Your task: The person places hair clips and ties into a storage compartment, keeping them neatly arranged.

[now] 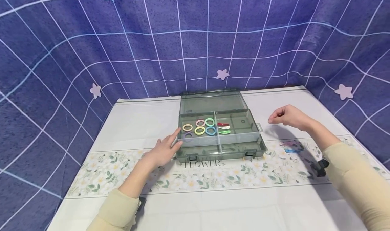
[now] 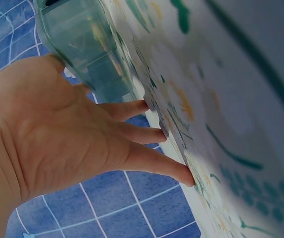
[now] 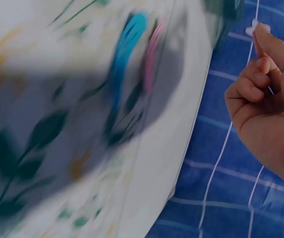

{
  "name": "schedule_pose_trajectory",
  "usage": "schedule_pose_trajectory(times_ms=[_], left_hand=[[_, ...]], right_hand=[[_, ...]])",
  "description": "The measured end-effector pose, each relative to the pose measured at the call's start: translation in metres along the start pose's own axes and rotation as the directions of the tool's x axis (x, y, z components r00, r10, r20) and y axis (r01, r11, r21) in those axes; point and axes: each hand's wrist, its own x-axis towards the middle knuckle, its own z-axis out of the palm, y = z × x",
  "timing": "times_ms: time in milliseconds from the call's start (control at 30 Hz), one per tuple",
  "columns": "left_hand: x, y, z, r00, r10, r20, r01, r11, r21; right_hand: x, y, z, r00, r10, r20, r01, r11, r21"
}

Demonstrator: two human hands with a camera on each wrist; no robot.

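A grey-green translucent divided box (image 1: 239, 146) stands with its lid back on the table. Its left compartment has several coloured hair ties (image 1: 199, 131); a red clip (image 1: 223, 124), a white clip (image 1: 224, 127) and a green clip (image 1: 224, 132) lie in the right one. My left hand (image 1: 163, 151), fingers spread, rests against the box's left side, some fingertips on the tabletop. Right of the box my right hand (image 1: 289, 117) hovers with loosely bent fingers; nothing shows between them. Below it on the table lie a blue hair clip (image 3: 127, 49) and a pink one (image 3: 152, 57).
The table is covered by a white cloth (image 1: 195, 204) with a flower-printed band. Behind the table hangs a blue curtain (image 1: 195, 44) with a grid and stars. A small clear tab (image 1: 260, 127) sticks out from the box's right side.
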Motion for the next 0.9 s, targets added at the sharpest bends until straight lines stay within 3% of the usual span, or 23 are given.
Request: schedule_pose_trajectory(times_ms=[67,300,600,900], left_hand=[[0.000,0.000,0.000,1.000,-0.006,0.002,0.006,1.000,-0.003],[0.002,-0.003,0.001,0.997,0.080,-0.005,-0.080,0.996,-0.031],[0.002,-0.003,0.001,0.996,0.093,-0.007,-0.093,0.995,-0.033],[0.002,-0.004,0.001,0.995,0.102,-0.003,-0.102,0.994,-0.027]], right_hand=[[-0.008,0.008,-0.003,1.000,0.015,0.008,-0.015,1.000,-0.009],[-0.030,0.029,-0.008,0.997,0.042,0.058,-0.041,0.999,-0.009],[-0.042,0.050,-0.003,0.981,0.028,0.192,-0.033,0.999,0.023],[-0.045,0.052,0.002,0.981,0.058,0.186,-0.048,0.997,-0.059]])
